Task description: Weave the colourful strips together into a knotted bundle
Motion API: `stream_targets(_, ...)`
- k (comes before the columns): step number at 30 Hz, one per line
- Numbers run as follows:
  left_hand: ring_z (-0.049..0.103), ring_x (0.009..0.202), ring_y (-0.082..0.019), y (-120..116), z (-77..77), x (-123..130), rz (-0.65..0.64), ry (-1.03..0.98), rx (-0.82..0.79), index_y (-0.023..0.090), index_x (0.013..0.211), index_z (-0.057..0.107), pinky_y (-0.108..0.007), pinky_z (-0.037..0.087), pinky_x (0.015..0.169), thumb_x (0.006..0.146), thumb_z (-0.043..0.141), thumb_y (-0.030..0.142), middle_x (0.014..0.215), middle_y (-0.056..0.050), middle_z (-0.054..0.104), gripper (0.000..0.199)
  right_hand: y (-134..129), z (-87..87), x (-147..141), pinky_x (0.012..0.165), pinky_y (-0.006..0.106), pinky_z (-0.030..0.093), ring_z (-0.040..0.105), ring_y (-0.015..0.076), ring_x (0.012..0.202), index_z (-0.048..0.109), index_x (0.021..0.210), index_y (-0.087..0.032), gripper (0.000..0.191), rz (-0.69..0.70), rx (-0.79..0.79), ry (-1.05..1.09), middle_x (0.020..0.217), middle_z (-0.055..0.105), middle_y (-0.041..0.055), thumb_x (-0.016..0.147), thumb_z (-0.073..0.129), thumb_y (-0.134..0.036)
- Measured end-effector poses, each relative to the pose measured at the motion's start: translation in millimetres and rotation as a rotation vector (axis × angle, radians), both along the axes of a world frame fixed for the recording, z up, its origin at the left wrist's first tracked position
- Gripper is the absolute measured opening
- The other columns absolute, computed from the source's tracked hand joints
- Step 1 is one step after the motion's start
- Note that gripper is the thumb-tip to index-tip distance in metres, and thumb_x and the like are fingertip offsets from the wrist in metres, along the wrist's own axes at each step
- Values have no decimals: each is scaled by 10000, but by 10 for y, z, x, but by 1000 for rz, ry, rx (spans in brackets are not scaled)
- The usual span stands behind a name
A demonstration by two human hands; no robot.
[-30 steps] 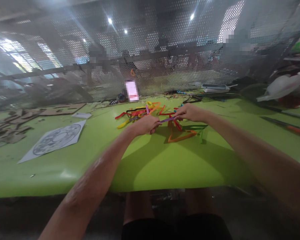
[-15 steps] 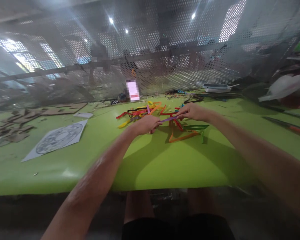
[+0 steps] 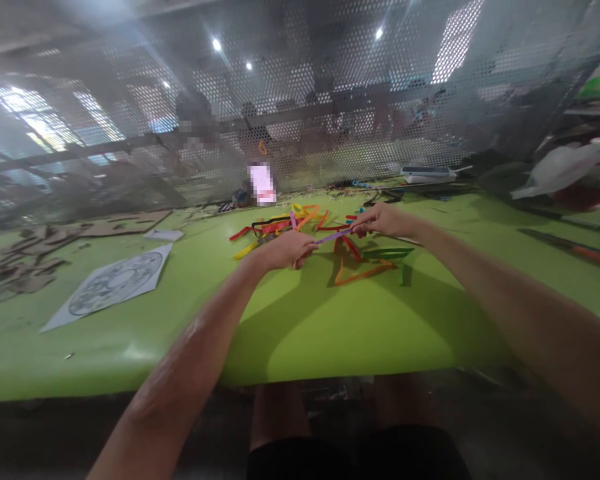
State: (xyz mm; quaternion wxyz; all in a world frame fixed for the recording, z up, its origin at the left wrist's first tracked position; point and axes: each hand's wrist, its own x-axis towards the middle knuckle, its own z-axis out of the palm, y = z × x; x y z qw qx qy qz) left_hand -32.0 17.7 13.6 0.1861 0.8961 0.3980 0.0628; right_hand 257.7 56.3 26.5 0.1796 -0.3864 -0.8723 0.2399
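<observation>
My left grip pinches a purple strip on one side, my right grip on the other; strip runs taut-looking between them, over the green surface. Bent orange strip lies just below, green strips near it. Mixed colored strips behind my left grip. Printed paper well left, cardboard pieces beyond it.

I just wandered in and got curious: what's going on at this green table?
A person's left hand and right hand hold a narrow purple strip between them over the green table. More coloured strips lie around the hands. To the left lie a sheet with a round pattern and brown cut pieces.
</observation>
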Motion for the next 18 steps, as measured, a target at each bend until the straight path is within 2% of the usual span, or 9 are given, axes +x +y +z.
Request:
stream_targets(7, 591, 503, -124, 36, -28, -32, 15, -27, -56, 175, 702, 494, -231, 449, 566, 1002, 376, 378, 591, -13, 632, 381, 51, -24, 36, 661, 308, 373, 530, 165, 649, 802, 849, -145, 566, -35, 8, -15, 711, 686, 60, 754, 626, -675)
stream_targets(12, 590, 500, -120, 53, -32, -44, 11, -22, -71, 172, 671, 501, -233, 457, 580, 1002, 378, 363, 586, -21, 636, 402, 71, -32, 78, 694, 307, 390, 576, 187, 703, 800, 835, -148, 494, -40, 2, -3, 747, 710, 67, 755, 651, -613)
stream_targets(18, 594, 485, -124, 63, -38, -60, 14, -36, -105, 166, 669, 519, -233, 475, 565, 1003, 376, 393, 569, -25, 634, 428, 124, -29, 140, 744, 326, 413, 614, 211, 751, 806, 853, -148, 510, -8, 2, 7, 813, 731, 93, 760, 647, -623)
